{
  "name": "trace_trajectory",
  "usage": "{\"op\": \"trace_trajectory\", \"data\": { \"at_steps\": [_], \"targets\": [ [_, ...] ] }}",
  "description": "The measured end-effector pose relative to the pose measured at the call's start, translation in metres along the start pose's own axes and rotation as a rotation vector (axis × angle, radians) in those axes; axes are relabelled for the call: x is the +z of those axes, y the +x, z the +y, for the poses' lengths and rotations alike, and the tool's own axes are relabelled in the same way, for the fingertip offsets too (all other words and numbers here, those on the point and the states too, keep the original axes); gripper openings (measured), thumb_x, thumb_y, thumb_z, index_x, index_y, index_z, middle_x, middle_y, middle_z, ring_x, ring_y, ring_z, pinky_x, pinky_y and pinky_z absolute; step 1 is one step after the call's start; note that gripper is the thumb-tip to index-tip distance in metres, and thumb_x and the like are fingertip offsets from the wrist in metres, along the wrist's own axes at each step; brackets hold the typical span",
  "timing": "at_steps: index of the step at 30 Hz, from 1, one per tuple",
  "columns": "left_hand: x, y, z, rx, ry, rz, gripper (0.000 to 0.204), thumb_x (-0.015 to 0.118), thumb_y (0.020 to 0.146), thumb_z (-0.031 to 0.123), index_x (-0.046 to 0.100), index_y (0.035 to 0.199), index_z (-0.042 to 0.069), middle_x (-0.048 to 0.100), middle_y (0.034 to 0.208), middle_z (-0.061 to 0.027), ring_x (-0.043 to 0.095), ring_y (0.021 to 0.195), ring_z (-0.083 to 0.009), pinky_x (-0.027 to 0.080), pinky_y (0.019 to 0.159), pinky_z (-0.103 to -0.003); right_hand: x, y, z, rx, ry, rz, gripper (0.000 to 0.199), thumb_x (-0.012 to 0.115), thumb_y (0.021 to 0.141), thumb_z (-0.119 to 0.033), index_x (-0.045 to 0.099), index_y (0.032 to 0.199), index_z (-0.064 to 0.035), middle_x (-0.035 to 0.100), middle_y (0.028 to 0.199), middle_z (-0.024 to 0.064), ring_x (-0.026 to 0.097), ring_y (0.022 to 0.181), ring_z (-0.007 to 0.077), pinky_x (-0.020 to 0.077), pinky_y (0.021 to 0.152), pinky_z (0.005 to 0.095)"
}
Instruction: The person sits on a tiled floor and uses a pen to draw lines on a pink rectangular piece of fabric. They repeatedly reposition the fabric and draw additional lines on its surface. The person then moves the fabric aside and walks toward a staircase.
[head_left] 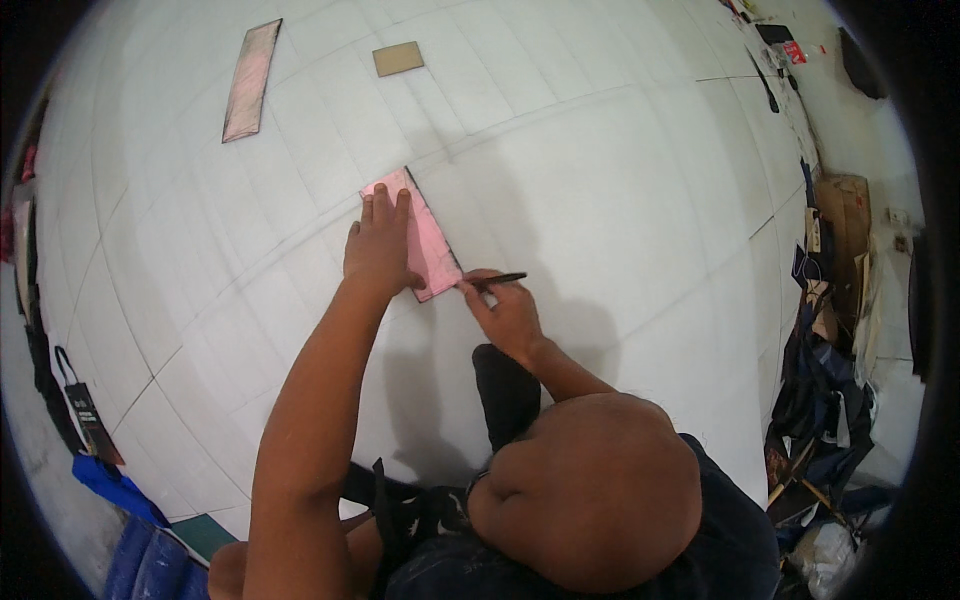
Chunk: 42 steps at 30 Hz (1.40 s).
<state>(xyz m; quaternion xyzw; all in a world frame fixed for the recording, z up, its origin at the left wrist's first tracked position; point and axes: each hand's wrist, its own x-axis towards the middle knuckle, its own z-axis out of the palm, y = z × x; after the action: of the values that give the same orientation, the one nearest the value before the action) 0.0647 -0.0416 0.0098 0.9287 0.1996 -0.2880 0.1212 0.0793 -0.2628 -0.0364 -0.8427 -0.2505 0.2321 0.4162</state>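
A pink rectangular piece with dark edges (432,247) lies slantwise on a large white sheet (620,180). My left hand (380,235) rests on its left part with the fingers stretched out, pressing it flat. At the piece's lower right corner, my right hand (508,312) grips a black pen (505,279). The pen's tip is hidden by my fingers. Long thin lines cross the white sheet, and many run side by side.
Farther off lie a long pink strip (252,82) and a small tan rectangle (398,59). Dark cloth (825,390) and brown cardboard (845,235) are heaped along the right. A black bag (92,420), blue cloth (118,488) and blue rolls (150,565) stand at the left.
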Motion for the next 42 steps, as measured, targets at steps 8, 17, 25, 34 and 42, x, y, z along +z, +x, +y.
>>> {"op": "trace_trajectory", "data": {
  "at_steps": [8, 17, 25, 34, 42],
  "targets": [
    [0.026, -0.015, -0.037, 0.174, -0.249, 0.251, 0.120, 0.099, 0.058, 0.038, 0.035, 0.156, 0.010, 0.024, 0.166, -0.0214, 0.028, 0.153, -0.0392, 0.032, 0.122, -0.050, -0.035, 0.011, 0.001, 0.006, 0.245, 0.265, 0.018, 0.066, 0.097, -0.012, 0.069, 0.110, -0.0006, 0.071, 0.099, 0.0160, 0.071, 0.093, 0.0293, 0.0555, 0.083, 0.0381],
    [0.067, -0.024, -0.019, 0.225, -0.122, 0.413, 0.109, 0.083, 0.073, 0.060, 0.039, 0.155, 0.005, 0.031, 0.165, -0.0185, 0.025, 0.153, -0.0417, 0.020, 0.124, -0.059, -0.038, 0.005, 0.027, -0.312, -0.093, 0.211, 0.026, 0.068, 0.093, -0.009, 0.065, 0.117, -0.0030, 0.070, 0.114, 0.0156, 0.065, 0.110, 0.0350, 0.0452, 0.101, 0.0486],
    [0.051, 0.012, 0.013, 0.226, -0.132, 0.430, 0.101, 0.082, 0.077, 0.056, 0.038, 0.157, 0.012, 0.032, 0.165, -0.0152, 0.027, 0.153, -0.0403, 0.019, 0.124, -0.060, -0.030, 0.028, 0.045, -0.390, -0.356, 0.130, 0.034, 0.073, 0.091, -0.014, 0.064, 0.124, -0.0098, 0.063, 0.136, 0.0135, 0.048, 0.138, 0.0387, 0.0277, 0.115, 0.0641],
    [0.041, 0.021, 0.005, 0.179, -0.122, 0.429, 0.091, 0.081, 0.079, 0.051, 0.044, 0.154, 0.017, 0.034, 0.164, -0.0137, 0.032, 0.151, -0.0394, 0.027, 0.122, -0.060, -0.023, 0.032, 0.047, -0.355, -0.339, 0.180, 0.034, 0.070, 0.095, -0.013, 0.062, 0.128, -0.0117, 0.063, 0.136, 0.0122, 0.045, 0.141, 0.0364, 0.0249, 0.117, 0.0636],
    [0.039, 0.024, 0.005, 0.173, -0.177, 0.429, 0.093, 0.082, 0.077, 0.052, 0.044, 0.153, 0.013, 0.034, 0.163, -0.0142, 0.032, 0.150, -0.0409, 0.028, 0.121, -0.061, -0.021, 0.035, 0.048, -0.328, -0.359, 0.184, 0.036, 0.068, 0.096, -0.011, 0.061, 0.131, -0.0131, 0.063, 0.138, 0.0099, 0.045, 0.141, 0.0347, 0.0246, 0.118, 0.0613]
  ]
}}
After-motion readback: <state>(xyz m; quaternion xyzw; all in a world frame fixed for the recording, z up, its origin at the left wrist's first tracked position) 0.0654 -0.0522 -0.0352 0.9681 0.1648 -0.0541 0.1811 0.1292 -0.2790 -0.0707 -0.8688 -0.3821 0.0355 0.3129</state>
